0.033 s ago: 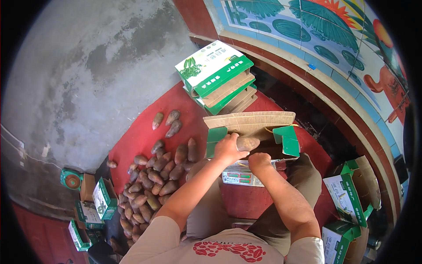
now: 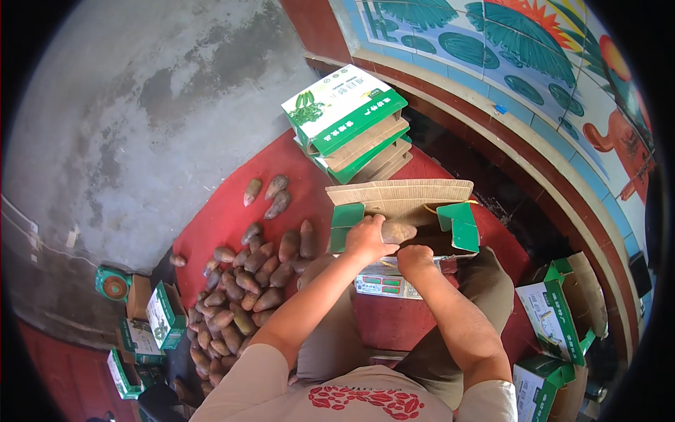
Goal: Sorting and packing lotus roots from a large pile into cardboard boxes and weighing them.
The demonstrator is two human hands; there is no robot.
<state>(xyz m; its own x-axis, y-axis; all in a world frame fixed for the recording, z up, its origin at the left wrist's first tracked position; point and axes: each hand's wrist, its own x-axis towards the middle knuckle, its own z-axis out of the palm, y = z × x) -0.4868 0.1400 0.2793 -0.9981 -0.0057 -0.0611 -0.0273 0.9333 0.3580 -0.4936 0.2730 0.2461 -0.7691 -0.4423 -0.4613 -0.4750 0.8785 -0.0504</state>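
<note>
A brown root vegetable point(image 2: 399, 233) is in my left hand point(image 2: 370, 240), whose fingers are closed round one end of it. It is held over the open top of a cardboard box point(image 2: 401, 191) with green flaps. My right hand point(image 2: 416, 259) is closed like a fist at the near wall of that box, close to the vegetable. Its fingertips are hidden, so what they grip cannot be made out. Under the box, between my knees, a scale point(image 2: 385, 285) shows its display panel. Most of the box's inside is dark or covered by my hands.
A heap of brown root vegetables point(image 2: 242, 281) lies to the left on a red mat point(image 2: 232, 204). Closed green-and-white boxes point(image 2: 344, 112) are stacked beyond. Open boxes point(image 2: 552, 309) stand at the right, others point(image 2: 166, 316) at the left beside a teal round object point(image 2: 112, 284). Walls rise behind.
</note>
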